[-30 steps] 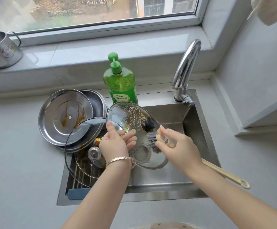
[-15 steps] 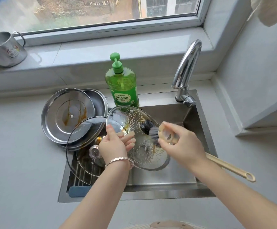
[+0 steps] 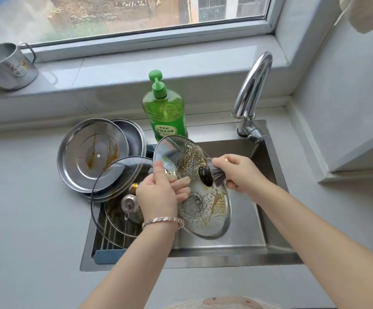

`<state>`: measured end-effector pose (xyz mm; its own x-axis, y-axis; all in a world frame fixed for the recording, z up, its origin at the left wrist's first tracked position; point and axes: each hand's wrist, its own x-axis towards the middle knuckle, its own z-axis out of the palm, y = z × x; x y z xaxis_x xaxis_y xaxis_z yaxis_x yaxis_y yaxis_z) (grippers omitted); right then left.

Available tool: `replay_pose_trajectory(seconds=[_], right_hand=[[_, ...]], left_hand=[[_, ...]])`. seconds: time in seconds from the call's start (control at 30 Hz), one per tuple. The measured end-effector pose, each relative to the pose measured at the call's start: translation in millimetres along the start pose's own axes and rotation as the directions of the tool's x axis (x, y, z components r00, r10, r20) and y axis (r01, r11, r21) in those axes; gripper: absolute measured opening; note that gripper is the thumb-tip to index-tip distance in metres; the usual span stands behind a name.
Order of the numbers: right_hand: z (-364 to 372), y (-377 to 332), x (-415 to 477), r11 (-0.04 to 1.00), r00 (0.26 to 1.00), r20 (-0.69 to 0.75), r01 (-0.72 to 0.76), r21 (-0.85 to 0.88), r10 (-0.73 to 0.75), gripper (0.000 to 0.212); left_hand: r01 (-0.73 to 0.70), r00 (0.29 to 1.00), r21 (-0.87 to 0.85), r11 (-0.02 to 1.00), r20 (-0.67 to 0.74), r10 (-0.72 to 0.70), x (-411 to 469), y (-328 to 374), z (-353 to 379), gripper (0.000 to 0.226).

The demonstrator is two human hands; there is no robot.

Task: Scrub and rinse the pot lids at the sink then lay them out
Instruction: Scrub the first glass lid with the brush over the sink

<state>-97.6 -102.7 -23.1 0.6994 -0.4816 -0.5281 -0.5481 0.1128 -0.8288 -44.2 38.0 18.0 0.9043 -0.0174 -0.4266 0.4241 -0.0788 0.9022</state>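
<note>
A glass pot lid [image 3: 205,210] with a steel rim, spotted with foam and brown streaks, is tilted over the sink [image 3: 236,244]. My left hand [image 3: 158,192] grips its left edge, thumb on top and fingers behind the glass. My right hand [image 3: 241,172] holds a dish brush [image 3: 216,173], whose grey bristles press by the lid's black knob. Another glass lid [image 3: 114,190] leans at the sink's left edge. A stained steel lid [image 3: 92,152] lies on the counter, with another steel lid [image 3: 134,137] partly under it.
A green dish-soap pump bottle [image 3: 165,112] stands behind the sink. The chrome tap [image 3: 252,92] arches at the back right with no water running. A wire rack [image 3: 114,233] sits in the sink's left part. A steel mug [image 3: 7,65] rests on the windowsill.
The brush has moved up the lid from its middle to beside the knob. My right forearm now hides the wooden handle. The lid stays tilted in my left hand.
</note>
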Motion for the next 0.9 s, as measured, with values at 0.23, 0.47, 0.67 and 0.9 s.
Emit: replay_pose_trajectory(seconds=[0.23, 0.47, 0.67, 0.9], right_hand=[[19.3, 5.0, -28.1, 0.656, 0.873, -0.164, 0.208, -0.726, -0.459, 0.018], [-2.6, 2.3, -6.5, 0.998, 0.997, -0.078, -0.022, -0.067, 0.017, 0.022], [20.2, 7.6, -30.7, 0.617, 0.9, -0.186, 0.109, -0.779, -0.394, 0.019], [-4.7, 16.0, 1.9, 0.99, 0.987, -0.071, -0.143, -0.011, 0.142, 0.024]], left_hand=[[-0.02, 1.0, 0.032, 0.999, 0.025, 0.019, -0.8, -9.8, 4.5, 0.04], [-0.083, 0.994, 0.035, 0.996, 0.073, 0.08, -0.1, -7.5, 2.7, 0.041], [0.003, 0.998, 0.051, 0.999, 0.064, -0.007, -3.6, -15.3, 6.2, 0.041], [-0.082, 0.995, 0.069, 0.994, 0.068, 0.077, -7.5, -9.4, 1.2, 0.041]])
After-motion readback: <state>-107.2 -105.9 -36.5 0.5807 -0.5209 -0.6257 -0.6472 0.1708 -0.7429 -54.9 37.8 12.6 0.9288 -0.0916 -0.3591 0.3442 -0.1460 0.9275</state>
